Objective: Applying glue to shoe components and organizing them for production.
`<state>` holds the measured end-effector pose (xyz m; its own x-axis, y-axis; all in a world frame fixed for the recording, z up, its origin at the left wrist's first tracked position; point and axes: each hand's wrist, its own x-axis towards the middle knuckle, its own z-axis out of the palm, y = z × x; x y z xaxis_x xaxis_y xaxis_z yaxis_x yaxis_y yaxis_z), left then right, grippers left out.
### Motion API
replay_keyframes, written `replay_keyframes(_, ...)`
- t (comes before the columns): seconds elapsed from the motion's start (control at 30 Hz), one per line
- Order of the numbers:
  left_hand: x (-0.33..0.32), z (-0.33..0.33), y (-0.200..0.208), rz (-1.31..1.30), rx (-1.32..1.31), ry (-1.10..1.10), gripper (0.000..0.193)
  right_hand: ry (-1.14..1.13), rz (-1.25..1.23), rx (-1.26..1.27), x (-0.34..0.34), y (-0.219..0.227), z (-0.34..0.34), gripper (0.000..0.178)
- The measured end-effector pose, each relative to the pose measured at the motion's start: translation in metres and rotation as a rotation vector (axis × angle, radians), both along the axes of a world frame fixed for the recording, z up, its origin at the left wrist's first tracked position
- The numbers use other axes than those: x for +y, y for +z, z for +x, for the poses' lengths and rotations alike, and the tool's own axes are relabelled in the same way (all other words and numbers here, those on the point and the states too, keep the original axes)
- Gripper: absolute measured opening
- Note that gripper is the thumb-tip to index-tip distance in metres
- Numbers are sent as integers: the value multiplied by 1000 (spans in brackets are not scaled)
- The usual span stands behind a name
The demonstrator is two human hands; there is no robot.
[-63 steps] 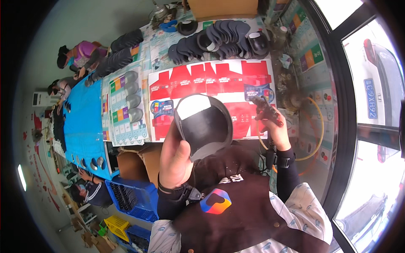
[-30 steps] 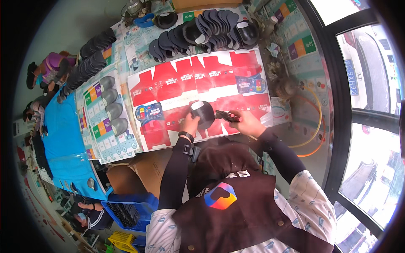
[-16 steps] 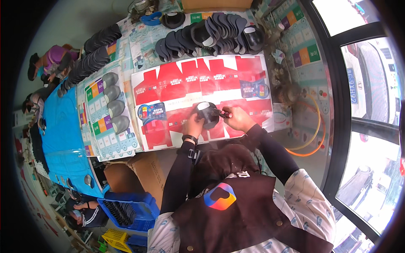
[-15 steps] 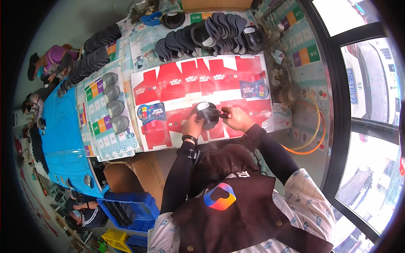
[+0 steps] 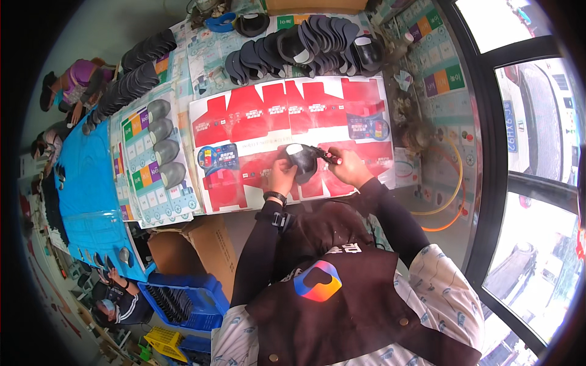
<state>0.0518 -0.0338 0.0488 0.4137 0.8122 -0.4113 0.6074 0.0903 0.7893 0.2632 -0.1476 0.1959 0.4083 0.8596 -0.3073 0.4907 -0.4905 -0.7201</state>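
A rounded, glossy black piece with a white patch at its top (image 5: 301, 166), shaped like a shoe's toe part, is tilted above the printed card. My left hand (image 5: 282, 177) grips its left side with closed fingers. At its right side, my right hand (image 5: 347, 168) is closed on a small dark tool with red on its handle (image 5: 328, 156). The tool's black end reaches the upper right edge of the black piece; its exact kind is too small to make out. Below both hands lies the red and white printed card sheet (image 5: 262, 104).
Rows of nested dark curved pieces (image 5: 329, 36) line the table's far side. Several grey rounded pieces (image 5: 166, 150) stand at the left. A blue crate (image 5: 210, 302) and cardboard box (image 5: 210, 250) are below left. Hoses (image 5: 459, 177) hang at the right; other people (image 5: 131, 305) work leftward.
My right hand and the tool have shifted slightly right and up, away from the middle of the black piece. My left hand still holds the piece, now turned a little.
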Motion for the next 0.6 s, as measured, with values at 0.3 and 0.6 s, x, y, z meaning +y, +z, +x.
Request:
replay_keyframes(0.3, 6, -2, -14, -64, 25, -58, 44, 53, -137, 75, -18, 4, -9, 22)
replay_keyframes(0.6, 11, -13, -35, -127, -7, 44, 41, 169, -7, 61, -1, 1, -2, 24)
